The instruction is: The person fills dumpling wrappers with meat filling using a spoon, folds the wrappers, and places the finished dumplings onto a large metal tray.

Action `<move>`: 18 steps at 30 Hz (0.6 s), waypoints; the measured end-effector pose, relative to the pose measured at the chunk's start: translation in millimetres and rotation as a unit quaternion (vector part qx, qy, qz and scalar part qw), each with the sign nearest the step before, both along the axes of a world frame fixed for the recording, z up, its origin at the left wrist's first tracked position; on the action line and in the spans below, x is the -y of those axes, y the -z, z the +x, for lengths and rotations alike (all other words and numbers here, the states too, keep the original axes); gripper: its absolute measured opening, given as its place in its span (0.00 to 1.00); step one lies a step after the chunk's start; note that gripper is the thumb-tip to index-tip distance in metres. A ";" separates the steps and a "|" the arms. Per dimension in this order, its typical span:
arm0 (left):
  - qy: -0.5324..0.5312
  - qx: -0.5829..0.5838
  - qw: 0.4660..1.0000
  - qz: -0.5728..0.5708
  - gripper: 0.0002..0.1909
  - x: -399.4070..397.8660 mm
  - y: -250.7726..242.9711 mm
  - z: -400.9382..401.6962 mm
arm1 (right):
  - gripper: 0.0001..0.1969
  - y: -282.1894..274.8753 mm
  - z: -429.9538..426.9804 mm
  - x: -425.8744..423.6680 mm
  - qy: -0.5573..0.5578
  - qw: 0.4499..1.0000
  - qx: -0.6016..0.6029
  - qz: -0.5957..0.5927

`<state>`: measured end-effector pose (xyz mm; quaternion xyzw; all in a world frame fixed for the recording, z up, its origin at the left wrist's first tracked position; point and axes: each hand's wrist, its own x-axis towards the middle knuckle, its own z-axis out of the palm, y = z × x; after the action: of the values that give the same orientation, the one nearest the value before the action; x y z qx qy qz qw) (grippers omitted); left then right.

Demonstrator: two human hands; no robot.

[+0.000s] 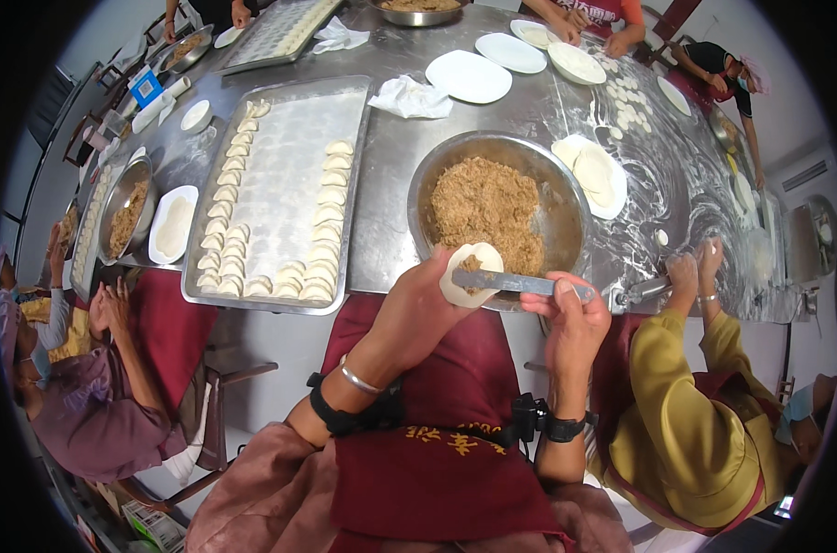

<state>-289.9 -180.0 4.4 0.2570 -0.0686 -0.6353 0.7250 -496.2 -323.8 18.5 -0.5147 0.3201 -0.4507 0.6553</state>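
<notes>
My left hand point(418, 311) cups a round dumpling wrapper point(465, 296) at the near rim of a steel bowl point(563, 180). A little brown filling lies on the wrapper. My right hand point(570, 311) grips the end of a flat metal spatula point(518, 283), its blade on the filling in the wrapper. Behind my hands, the bowl holds a mound of minced filling point(487, 207). To the left lies a metal tray point(357, 207) with rows of folded dumplings point(228, 266) along its left, right and near sides. Right of the bowl, a white plate point(615, 200) carries stacked wrappers point(591, 169).
White plates point(468, 76) and a crumpled white cloth or paper point(411, 97) are on the steel table beyond. Dough pieces point(627, 104) are on its floured right part, where a co-worker's hands point(695, 266) hold a metal tool. Another co-worker sits left, near a filling bowl point(144, 173).
</notes>
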 end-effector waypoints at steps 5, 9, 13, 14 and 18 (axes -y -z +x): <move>0.006 0.009 1.000 0.017 0.37 -8.0 1.1 -4.3 | 0.12 7.1 -5.5 1.8 0.001 0.999 0.011 0.036; 0.007 0.012 1.000 0.028 0.38 -9.3 3.4 -1.4 | 0.11 -10.0 -17.3 5.3 0.016 1.000 -0.004 0.024; 0.014 0.021 0.999 0.036 0.38 -9.8 3.2 -4.3 | 0.11 -11.2 -18.9 8.2 0.019 0.999 0.029 0.025; 0.016 0.026 0.999 0.042 0.38 -10.0 1.2 -5.2 | 0.12 -8.6 -15.2 8.8 0.025 0.999 0.032 0.035; 0.015 0.046 0.997 0.055 0.38 -14.7 -11.2 -8.6 | 0.11 16.9 -9.4 12.7 0.019 0.995 0.041 0.091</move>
<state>-298.5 -165.4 15.6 0.3244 -0.0702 -0.6367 0.6961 -505.6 -336.5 1.6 -0.4277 0.3425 -0.4531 0.7032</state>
